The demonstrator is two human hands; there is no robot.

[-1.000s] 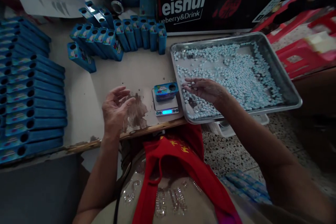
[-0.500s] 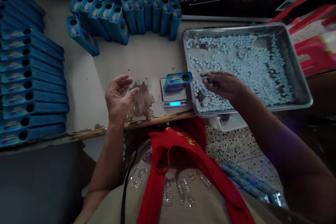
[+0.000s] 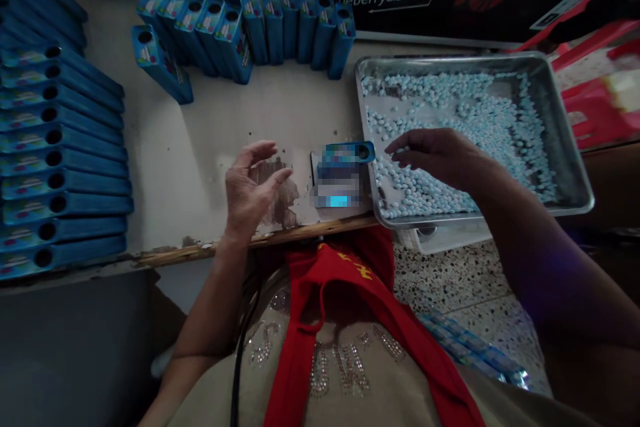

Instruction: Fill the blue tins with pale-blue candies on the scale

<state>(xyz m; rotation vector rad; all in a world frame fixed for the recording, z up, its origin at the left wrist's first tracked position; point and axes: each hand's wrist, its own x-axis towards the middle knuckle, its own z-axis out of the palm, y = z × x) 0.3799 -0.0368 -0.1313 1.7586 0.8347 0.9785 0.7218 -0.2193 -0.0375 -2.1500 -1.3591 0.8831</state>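
A small scale (image 3: 339, 192) with a lit display stands near the table's front edge, partly blurred. On it lies a blue box (image 3: 345, 155) with a dark round hole at its right end. To its left my left hand (image 3: 254, 188) is held above the table, thumb and fingers apart, with nothing in it. My right hand (image 3: 435, 155) hangs over the left part of a metal tray (image 3: 570, 140) of light blue candies (image 3: 480, 120). Its fingers are bent and point left towards the box; whether anything is between the fingertips cannot be made out.
Many blue boxes (image 3: 65, 160) are stacked along the left side of the table (image 3: 165, 167). More blue boxes (image 3: 285, 23) stand at the back. Behind the tray is a black carton (image 3: 430, 7), and red plastic (image 3: 595, 110) lies at the right.
My left hand has moved right, closer to the scale. My right hand has shifted slightly, with its back now turned more upwards. The box still rests on the scale.
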